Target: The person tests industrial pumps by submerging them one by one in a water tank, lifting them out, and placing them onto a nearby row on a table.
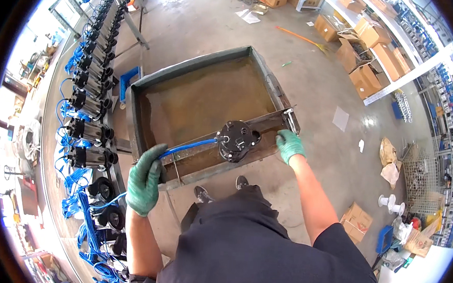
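A black round pump body (237,140) rests on the near rim of a large metal tank (152,77) filled with murky brown water. A blue cable (190,147) runs from the pump toward my left. My left hand (145,178), in a green glove, is closed around that cable near the tank's near-left corner. My right hand (289,145), also green-gloved, grips the tank's near rim just right of the pump.
A long bench on the left carries a row of black pumps (92,89) with blue cables (89,226). Cardboard boxes (369,57) and shelving stand at the upper right. A box (356,222) and white spools (391,203) lie on the concrete floor at right.
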Available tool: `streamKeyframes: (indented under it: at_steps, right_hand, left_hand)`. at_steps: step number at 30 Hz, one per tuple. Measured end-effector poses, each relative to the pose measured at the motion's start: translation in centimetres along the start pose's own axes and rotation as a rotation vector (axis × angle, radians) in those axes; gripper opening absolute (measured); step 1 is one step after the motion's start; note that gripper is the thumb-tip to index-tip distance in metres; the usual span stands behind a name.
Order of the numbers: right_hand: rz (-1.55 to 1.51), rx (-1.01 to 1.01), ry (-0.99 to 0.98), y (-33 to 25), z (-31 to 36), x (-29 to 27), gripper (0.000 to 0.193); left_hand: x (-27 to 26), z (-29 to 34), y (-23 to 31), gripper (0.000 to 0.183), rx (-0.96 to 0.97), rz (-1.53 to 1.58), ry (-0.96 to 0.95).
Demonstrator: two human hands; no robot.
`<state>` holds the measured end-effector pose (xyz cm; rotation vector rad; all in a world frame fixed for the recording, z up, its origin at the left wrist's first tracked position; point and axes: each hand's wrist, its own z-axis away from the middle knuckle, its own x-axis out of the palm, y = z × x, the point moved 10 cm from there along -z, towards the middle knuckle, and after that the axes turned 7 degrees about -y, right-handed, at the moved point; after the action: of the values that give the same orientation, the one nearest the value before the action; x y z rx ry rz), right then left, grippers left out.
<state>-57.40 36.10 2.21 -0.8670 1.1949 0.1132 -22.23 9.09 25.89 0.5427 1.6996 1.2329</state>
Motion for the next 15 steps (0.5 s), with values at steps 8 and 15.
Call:
streamKeyframes:
  at_steps: [8,15]
  right_hand:
    - [-0.02,0.089,-0.164,-1.7,-1.8,7.3,0.037]
    - [0.018,0.097,-0.207,-1.8,-4.0,8.5,0.029]
  left_hand:
    - [1.0,0.5,-1.8,0.039,-0.114,-0.021,-0.047]
    - [1.5,1.4,-2.2,0.039,-0.1,0.022,0.009]
